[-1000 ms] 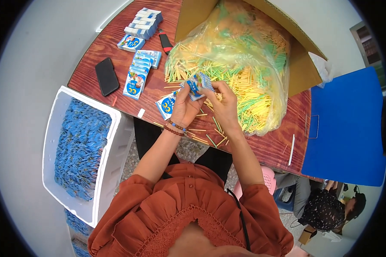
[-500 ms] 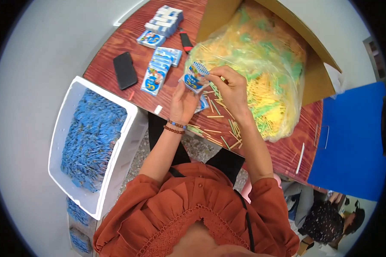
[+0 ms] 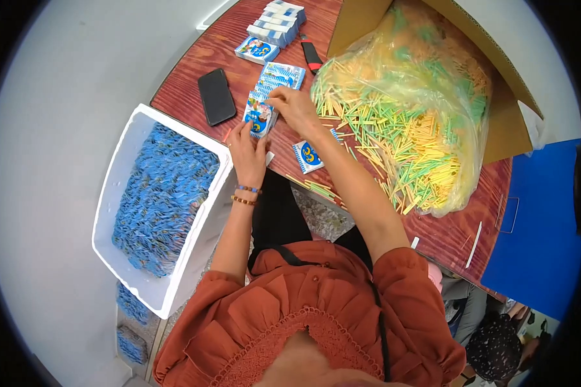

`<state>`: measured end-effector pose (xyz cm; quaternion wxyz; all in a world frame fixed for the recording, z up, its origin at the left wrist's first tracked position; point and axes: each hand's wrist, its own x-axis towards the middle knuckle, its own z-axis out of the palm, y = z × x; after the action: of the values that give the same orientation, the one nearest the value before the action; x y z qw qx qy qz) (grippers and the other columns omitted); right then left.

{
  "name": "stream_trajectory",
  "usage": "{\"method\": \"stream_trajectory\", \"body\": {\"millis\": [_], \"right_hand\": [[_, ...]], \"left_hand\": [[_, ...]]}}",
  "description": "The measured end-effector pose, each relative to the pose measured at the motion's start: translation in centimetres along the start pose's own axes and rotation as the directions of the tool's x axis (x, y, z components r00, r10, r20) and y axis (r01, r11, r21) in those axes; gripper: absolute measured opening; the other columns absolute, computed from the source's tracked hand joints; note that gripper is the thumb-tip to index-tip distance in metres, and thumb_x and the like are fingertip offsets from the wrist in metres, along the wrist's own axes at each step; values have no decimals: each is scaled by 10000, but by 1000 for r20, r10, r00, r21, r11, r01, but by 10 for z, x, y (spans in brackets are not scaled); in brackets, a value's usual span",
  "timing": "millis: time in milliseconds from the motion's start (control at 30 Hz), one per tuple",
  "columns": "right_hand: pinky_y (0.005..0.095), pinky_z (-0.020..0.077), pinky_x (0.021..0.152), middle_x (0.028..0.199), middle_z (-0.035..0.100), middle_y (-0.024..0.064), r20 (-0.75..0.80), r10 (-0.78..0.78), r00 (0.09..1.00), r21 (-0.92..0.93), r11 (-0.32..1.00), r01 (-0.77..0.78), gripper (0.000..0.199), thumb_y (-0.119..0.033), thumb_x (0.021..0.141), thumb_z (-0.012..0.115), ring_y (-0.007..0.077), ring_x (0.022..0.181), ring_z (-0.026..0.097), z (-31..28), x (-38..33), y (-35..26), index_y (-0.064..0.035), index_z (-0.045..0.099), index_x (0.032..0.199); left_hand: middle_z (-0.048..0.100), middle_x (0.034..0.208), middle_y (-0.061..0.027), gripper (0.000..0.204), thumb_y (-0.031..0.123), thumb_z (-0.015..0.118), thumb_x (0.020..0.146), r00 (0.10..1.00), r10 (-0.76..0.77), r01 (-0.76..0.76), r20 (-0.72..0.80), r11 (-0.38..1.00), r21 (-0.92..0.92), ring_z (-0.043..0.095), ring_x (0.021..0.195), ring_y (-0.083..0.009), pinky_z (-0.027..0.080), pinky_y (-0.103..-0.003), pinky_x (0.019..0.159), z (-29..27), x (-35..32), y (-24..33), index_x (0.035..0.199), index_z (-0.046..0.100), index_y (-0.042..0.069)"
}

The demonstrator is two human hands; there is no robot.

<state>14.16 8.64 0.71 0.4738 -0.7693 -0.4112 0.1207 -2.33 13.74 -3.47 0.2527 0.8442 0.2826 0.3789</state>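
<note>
A small blue-and-white printed packet (image 3: 259, 111) lies at the near end of an overlapping row of similar packets (image 3: 280, 76) on the red wood-grain table (image 3: 181, 68). My left hand (image 3: 246, 155) has its fingers closed about the packet's near end. At its far right edge, my right hand (image 3: 296, 113) pinches with bent fingers, partly covering it. Another flat packet (image 3: 309, 157) rests below my right wrist, near the table edge. Beside my right forearm, a clear plastic bag (image 3: 461, 138) spills many short yellow, green and orange sticks (image 3: 426, 158).
A cardboard box (image 3: 507, 122) surrounds the bag. Beyond the row are stacked packets (image 3: 276, 24), a single packet (image 3: 257, 49) and a red-and-black cutter (image 3: 311, 57). A black phone (image 3: 217, 97) lies left. A white foam box (image 3: 103, 213) holds blue packets (image 3: 164, 193). Another person (image 3: 494, 345) is at lower right.
Both hands have carried the packet left and down from beside the bag onto the near end of the row. The view has shifted, so the table things appear farther right.
</note>
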Motion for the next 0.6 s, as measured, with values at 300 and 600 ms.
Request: {"method": "stream_trajectory", "body": {"millis": [300,600], "right_hand": [[389,479,678,864,666,122,70,201,977,-494,858,-141,347,-321,719,743,277,794,641,-86,-92,11,-48,630,901],[418,459,636,723,642,127,-29,272,962,-380,887,-262,244,-351,825,651,314,707,627,-93,-102,19,-111,692,832]], "left_hand": [[521,1196,-196,575,155,693,821,996,-18,25,-87,996,83,484,1127,-367,354,-461,960,1,-1,-4,1322,456,3],[529,1191,-198,499,91,655,847,999,-45,43,-22,993,-106,488,1118,-356,364,-443,963,-10,1,15,1302,475,-8]]}}
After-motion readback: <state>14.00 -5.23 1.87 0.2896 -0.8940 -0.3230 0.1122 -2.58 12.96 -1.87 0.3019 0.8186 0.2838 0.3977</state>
